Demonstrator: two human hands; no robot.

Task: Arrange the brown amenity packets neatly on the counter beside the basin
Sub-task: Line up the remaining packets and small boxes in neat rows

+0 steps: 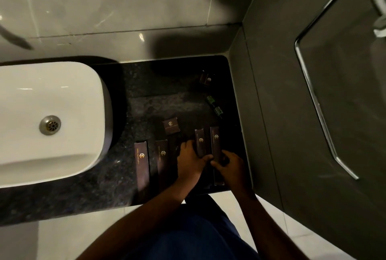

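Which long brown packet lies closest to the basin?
The leftmost long packet, alone beside the basin's rim; the other three lie further right, towards the hands.

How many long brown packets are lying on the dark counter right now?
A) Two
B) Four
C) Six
B: four long brown packets lie side by side, two near the basin at and, and two under the left hand and right hand at and.
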